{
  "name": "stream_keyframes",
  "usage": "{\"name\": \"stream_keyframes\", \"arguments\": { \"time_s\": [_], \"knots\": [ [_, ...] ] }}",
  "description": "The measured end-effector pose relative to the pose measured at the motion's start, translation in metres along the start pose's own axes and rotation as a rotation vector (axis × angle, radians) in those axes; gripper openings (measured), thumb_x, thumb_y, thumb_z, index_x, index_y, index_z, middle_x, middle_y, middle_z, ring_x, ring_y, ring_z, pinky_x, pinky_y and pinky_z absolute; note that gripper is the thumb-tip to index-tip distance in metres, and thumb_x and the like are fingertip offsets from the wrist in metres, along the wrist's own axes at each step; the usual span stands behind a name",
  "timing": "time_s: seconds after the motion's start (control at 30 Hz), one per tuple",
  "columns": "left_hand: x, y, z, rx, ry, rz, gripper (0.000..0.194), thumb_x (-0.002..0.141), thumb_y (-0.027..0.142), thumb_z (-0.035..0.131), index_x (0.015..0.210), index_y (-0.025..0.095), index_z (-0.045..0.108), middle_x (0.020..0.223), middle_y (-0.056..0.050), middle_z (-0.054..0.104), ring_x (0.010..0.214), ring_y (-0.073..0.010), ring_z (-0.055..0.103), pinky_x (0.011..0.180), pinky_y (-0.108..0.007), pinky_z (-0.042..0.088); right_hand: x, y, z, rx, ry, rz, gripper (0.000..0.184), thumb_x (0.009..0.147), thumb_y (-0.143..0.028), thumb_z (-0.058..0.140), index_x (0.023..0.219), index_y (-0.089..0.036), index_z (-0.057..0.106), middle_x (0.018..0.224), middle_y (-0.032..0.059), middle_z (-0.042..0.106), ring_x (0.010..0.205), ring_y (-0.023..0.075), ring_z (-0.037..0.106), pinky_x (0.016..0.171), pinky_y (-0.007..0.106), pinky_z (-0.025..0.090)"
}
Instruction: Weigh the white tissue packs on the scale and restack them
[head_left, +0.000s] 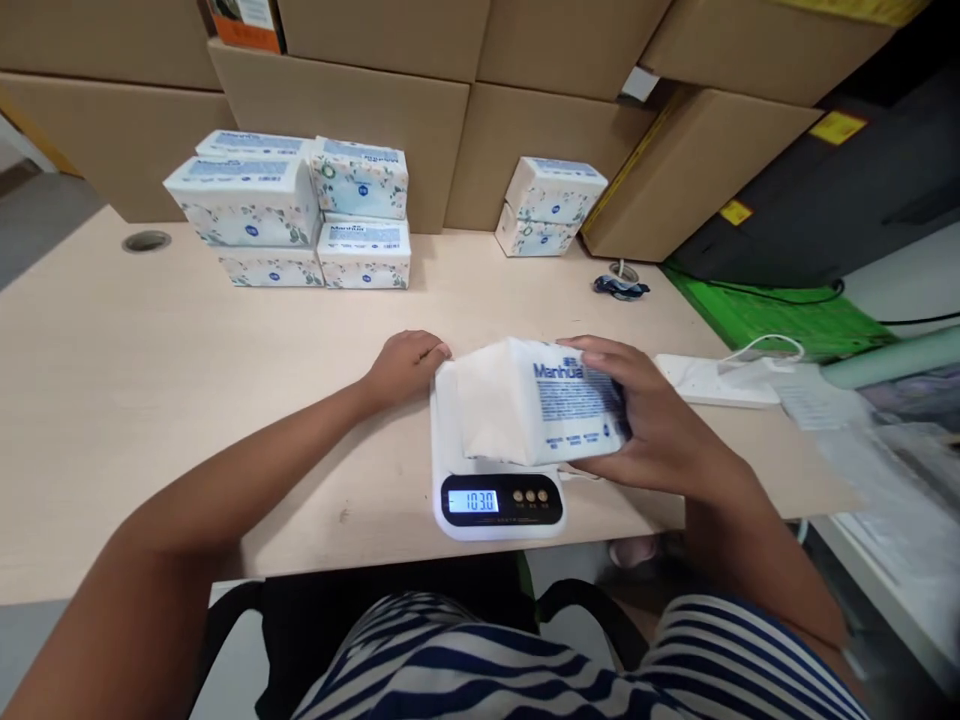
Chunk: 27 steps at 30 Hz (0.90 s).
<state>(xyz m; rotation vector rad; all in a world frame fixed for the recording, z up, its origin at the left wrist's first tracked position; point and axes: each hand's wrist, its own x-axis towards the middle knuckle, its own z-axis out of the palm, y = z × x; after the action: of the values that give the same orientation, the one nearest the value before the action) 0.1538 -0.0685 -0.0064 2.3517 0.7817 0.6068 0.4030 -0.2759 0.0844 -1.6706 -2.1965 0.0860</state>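
Note:
My right hand [660, 420] grips one end of a white tissue pack [577, 400] with blue "Manhua" print. The pack is tilted over a white kitchen scale [442, 440], covering most of its platform; whether it touches the platform I cannot tell. On the scale's front, a lit display [472, 501] shows the digits 1030, with any decimal point unclear. Beside the scale's far left corner, my left hand [411, 366] rests on the table, fingers curled closed, with nothing visible in them.
Several stacked tissue packs [247, 215] stand at the back left of the table [187, 350]. Another two-pack stack [551, 210] is at the back right. Cardboard boxes [345, 130] line the rear. Dark crumpled fabric [621, 287] and a white power strip [720, 382] lie on the right.

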Motion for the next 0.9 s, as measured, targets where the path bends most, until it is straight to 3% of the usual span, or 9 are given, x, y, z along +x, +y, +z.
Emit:
{"name": "stream_keyframes", "arguments": {
  "time_s": [0.13,0.27,0.37,0.57,0.67,0.77,0.83,0.9],
  "knots": [
    [0.003,-0.004,0.007,-0.046,0.037,-0.005,0.04,0.106,0.039,0.046,0.091,0.025,0.08,0.118,-0.007,0.085,0.12,-0.0272,0.076,0.118,-0.05,0.054,0.019,-0.004,-0.001,-0.032,-0.184,-0.047,0.093,0.083,-0.058,0.078,0.166,-0.041,0.04,0.167,0.0115,0.058,0.157,0.0456,0.052,0.128,0.073,0.042],
    [0.004,-0.007,0.013,-0.095,0.04,-0.023,0.04,0.104,0.033,0.05,0.081,0.024,0.08,0.114,-0.006,0.087,0.121,-0.0256,0.077,0.123,-0.049,0.053,0.031,-0.002,0.007,-0.095,-0.303,-0.107,0.084,0.089,-0.063,0.075,0.163,-0.034,0.048,0.167,0.0165,0.058,0.155,0.0464,0.056,0.123,0.075,0.048],
    [0.003,-0.007,0.014,-0.085,0.057,-0.034,0.045,0.106,0.034,0.047,0.081,0.021,0.081,0.117,-0.008,0.086,0.123,-0.0269,0.077,0.124,-0.049,0.052,0.029,0.003,0.014,-0.148,-0.284,-0.16,0.082,0.094,-0.065,0.071,0.166,-0.035,0.045,0.169,0.0178,0.056,0.155,0.0463,0.056,0.122,0.079,0.048],
    [-0.005,-0.001,0.01,-0.141,0.104,-0.101,0.048,0.11,0.044,0.044,0.105,0.021,0.086,0.138,-0.009,0.08,0.13,-0.0264,0.074,0.123,-0.045,0.054,0.018,0.014,0.017,-0.088,-0.185,-0.185,0.092,0.094,-0.085,0.058,0.174,-0.046,0.033,0.183,0.0143,0.038,0.169,0.0457,0.037,0.133,0.086,0.026],
    [-0.005,-0.001,0.008,-0.114,0.09,-0.079,0.043,0.108,0.042,0.049,0.108,0.023,0.087,0.14,-0.009,0.079,0.131,-0.0282,0.073,0.125,-0.049,0.054,0.016,0.026,0.022,0.1,-0.01,-0.11,0.094,0.096,-0.092,0.027,0.176,-0.043,0.027,0.183,0.0128,0.039,0.17,0.0407,0.037,0.135,0.076,0.035],
    [-0.002,-0.003,0.006,-0.08,0.067,-0.046,0.034,0.104,0.035,0.054,0.106,0.025,0.086,0.139,-0.01,0.079,0.131,-0.0287,0.074,0.125,-0.05,0.053,0.017,0.041,0.038,0.138,0.354,0.148,0.098,0.097,-0.083,-0.002,0.181,-0.033,0.006,0.175,0.0207,0.045,0.164,0.042,0.047,0.128,0.074,0.044],
    [-0.001,-0.004,0.006,-0.08,0.048,-0.036,0.03,0.102,0.035,0.057,0.109,0.025,0.085,0.137,-0.01,0.08,0.131,-0.0281,0.073,0.125,-0.05,0.053,0.016,0.053,0.051,0.086,0.513,0.295,0.098,0.097,-0.077,-0.009,0.181,-0.026,-0.006,0.169,0.0253,0.046,0.157,0.045,0.053,0.122,0.075,0.047],
    [-0.001,-0.004,0.007,-0.099,0.047,-0.049,0.027,0.101,0.037,0.06,0.111,0.025,0.082,0.135,-0.009,0.079,0.13,-0.0272,0.073,0.124,-0.049,0.054,0.016,0.066,0.063,0.075,0.569,0.312,0.101,0.096,-0.081,-0.007,0.18,-0.026,-0.006,0.167,0.0256,0.045,0.153,0.0452,0.056,0.12,0.072,0.049]
  ]
}}
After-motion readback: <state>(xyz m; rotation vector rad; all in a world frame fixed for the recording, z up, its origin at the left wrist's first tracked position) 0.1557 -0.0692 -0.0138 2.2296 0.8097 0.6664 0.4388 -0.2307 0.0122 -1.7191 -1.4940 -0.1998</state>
